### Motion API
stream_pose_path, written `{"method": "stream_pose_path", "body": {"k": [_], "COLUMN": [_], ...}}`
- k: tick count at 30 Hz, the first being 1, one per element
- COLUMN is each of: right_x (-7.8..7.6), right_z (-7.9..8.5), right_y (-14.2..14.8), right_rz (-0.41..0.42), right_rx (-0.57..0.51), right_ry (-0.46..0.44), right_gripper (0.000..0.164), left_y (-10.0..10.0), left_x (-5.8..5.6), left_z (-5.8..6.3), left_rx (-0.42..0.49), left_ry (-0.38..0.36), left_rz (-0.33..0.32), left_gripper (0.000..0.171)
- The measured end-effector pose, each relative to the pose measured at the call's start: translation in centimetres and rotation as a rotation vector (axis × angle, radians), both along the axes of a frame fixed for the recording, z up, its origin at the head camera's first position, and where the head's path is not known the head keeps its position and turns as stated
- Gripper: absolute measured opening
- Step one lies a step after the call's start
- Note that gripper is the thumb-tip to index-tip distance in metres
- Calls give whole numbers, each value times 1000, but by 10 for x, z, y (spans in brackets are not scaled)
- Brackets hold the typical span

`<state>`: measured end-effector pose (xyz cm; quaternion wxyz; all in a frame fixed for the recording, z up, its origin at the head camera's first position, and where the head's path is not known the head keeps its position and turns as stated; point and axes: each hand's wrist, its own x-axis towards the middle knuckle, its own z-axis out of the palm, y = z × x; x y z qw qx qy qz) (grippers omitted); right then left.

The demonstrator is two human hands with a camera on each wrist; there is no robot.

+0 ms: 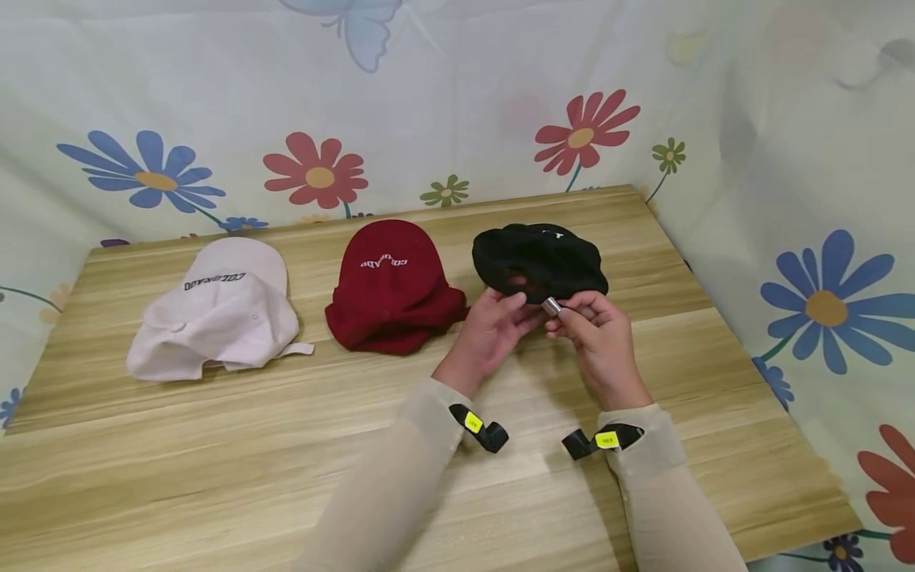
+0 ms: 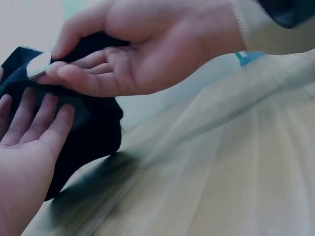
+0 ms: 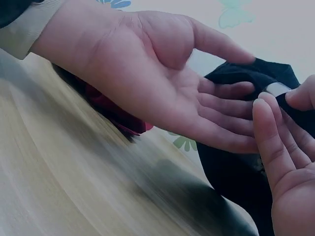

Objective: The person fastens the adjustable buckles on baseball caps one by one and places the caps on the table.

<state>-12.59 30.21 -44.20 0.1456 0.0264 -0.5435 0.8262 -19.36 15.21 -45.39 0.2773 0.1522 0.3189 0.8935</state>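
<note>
In front of me a black cap (image 1: 539,258) is tilted above the table at the right, with a small white mark on it. My left hand (image 1: 493,334) holds its near edge at the left, thumb at the rim and the long fingers lying against the fabric. My right hand (image 1: 604,338) pinches a small silver metal buckle (image 1: 552,307) at that same edge between thumb and fingers. In the left wrist view the buckle (image 2: 38,66) shows bright at the right hand's fingertips (image 2: 51,73). The cap's inside is mostly hidden.
Left of the black cap lies a dark red cap (image 1: 386,286) with white lettering. Farther left is a pale pink cap (image 1: 221,310) with its strap sticking out. All are on a wood-grain table (image 1: 250,469), with a flower-printed cloth (image 1: 443,103) behind.
</note>
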Motion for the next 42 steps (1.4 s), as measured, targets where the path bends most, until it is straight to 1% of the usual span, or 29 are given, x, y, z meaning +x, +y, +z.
{"method": "stream_pose_path", "body": {"k": [4,7,9,12,18,21,27,31,34,38,42], "right_x": [0,0,-1,-1,-1,-1,0,0,-1,-2,-2], "right_z": [1,0,1,1,2,3,4,3,1,1,1], "right_y": [-1,-1,-2,-3,-5,-6,-8,-8,-7,-8,-8], "right_rz": [-29,-33,-25,-10,-28,-28,-30,-9,-9,-62,-114], "right_rx": [-6,-9,-8,-8,15,22,15,23,70,146,195], "right_ry": [-9,-8,-5,0,-21,-19,-10,-11,-25,-64,-102], "right_gripper": [11,11,12,13,8,9,15,17,14,13,10], "left_y": [5,9,11,12,12,13,14,15,15,15,15], "left_x": [9,12,14,15,16,16,16,16,17,17,18], "left_z": [-3,-3,-3,-3,-4,-4,-5,-6,-7,-8,-10], "left_rx": [-88,-145,-156,-159,-172,-160,-136,-110,-104,-127,-159], "left_ry": [31,27,7,-15,-24,-38,-63,-96,-131,-144,-120], "left_rz": [47,95,125,148,157,163,170,190,204,212,205], "left_gripper": [40,40,40,39,37,37,37,38,36,34,31]}}
